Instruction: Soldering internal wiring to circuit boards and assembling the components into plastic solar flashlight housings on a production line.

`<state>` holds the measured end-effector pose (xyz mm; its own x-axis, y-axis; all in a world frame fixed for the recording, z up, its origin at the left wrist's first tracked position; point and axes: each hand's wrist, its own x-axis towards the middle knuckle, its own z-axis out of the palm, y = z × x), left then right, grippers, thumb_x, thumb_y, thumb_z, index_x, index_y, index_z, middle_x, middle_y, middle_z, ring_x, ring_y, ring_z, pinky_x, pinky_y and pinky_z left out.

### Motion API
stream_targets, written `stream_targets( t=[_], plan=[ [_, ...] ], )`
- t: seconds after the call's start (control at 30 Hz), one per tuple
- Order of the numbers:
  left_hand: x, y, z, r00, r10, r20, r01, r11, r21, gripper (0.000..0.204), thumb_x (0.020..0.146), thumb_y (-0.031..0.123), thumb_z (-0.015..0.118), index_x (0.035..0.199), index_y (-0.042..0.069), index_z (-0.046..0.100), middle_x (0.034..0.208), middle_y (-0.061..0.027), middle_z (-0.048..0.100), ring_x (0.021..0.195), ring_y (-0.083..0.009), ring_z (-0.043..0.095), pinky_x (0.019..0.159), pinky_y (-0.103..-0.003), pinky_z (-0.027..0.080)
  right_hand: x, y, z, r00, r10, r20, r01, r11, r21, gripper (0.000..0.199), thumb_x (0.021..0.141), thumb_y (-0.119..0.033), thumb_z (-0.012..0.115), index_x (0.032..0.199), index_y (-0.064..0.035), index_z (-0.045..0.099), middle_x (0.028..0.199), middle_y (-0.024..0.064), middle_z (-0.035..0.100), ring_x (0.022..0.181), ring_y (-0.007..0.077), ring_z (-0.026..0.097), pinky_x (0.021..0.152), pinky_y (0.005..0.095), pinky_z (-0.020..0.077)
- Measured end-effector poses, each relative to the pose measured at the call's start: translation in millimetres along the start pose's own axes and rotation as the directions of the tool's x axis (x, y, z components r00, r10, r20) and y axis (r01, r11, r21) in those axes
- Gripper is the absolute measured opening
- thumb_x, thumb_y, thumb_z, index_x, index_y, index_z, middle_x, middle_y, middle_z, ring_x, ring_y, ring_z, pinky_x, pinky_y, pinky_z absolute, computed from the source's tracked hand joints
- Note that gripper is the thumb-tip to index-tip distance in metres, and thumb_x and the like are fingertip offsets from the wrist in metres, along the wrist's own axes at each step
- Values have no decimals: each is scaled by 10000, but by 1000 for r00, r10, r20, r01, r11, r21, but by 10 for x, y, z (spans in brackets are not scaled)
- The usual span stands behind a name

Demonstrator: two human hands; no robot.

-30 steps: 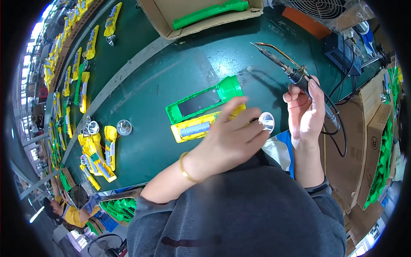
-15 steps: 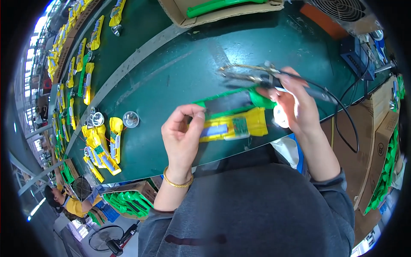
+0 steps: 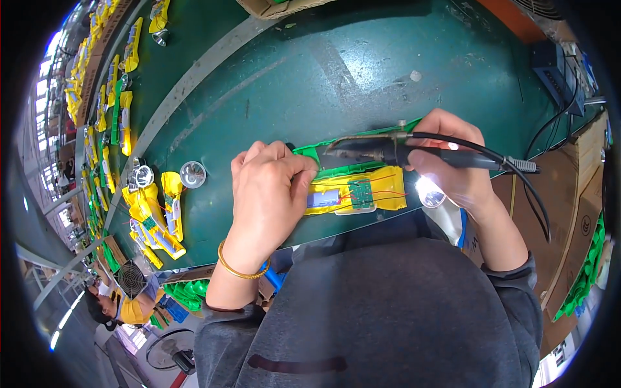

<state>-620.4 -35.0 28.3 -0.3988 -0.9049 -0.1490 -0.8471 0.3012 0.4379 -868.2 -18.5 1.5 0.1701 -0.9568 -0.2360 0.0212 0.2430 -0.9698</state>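
My right hand (image 3: 456,158) is closed around the dark handle of a soldering iron (image 3: 378,151), whose black cable trails right. Its front end lies over a long green plastic flashlight shell (image 3: 336,172) and hides part of it. My left hand (image 3: 265,194) is curled, back upward, with thumb and fingers closed on the shell's left end; the fingertips are partly hidden. Directly on the near side lies a yellow flashlight shell (image 3: 392,198) holding a bluish battery cell (image 3: 323,198), a green circuit board (image 3: 360,194) and thin red wires. A bright round lamp reflector (image 3: 429,191) sits at its right end.
Several yellow shells (image 3: 147,210) with reflectors lie on the green table (image 3: 272,90) at left, beside a clear round cup (image 3: 193,174). A curved grey strip (image 3: 187,74) crosses the table. A blue box (image 3: 548,74) stands far right. A co-worker (image 3: 132,307) is at lower left.
The soldering iron has come down and nearer, over the green shell. My left hand has rolled over so its back faces up. The view has shifted slightly.
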Motion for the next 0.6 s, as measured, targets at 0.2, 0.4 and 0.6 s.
stream_targets(
  t=[0.2, 0.4, 0.6],
  plan=[
    [41, 65, 48, 1000, -20, -1, 20, 995, 95, 34, 720, 81, 675, 749, 65, 680, 668, -59, 523, 713, -235, 510, 689, -361, 372, 12, -16, 5, 999, 7, 35, -4, 996, -87, 127, 733, -20, 680, 794, -23, 568, 702, -9, 576, 653, 39, 507, 583, 207, 408],
    [37, 100, 116, 997, -46, -55, 51, 993, 105, 33, 721, 81, 670, 729, 50, 664, 663, -67, 514, 709, -239, 508, 678, -369, 370, 30, -16, -2, 997, -24, 76, 35, 989, -145, 136, 719, 4, 669, 794, -23, 558, 710, -12, 572, 650, 35, 492, 584, 202, 394],
    [29, 105, 148, 995, -39, -94, 45, 997, 63, 22, 725, 57, 658, 734, 38, 655, 651, -77, 512, 680, -241, 508, 638, -358, 379, 42, -28, 0, 987, -126, 98, 147, 957, -249, 134, 720, -35, 690, 777, -30, 569, 691, -12, 563, 638, 43, 480, 570, 211, 384]
  ],
)
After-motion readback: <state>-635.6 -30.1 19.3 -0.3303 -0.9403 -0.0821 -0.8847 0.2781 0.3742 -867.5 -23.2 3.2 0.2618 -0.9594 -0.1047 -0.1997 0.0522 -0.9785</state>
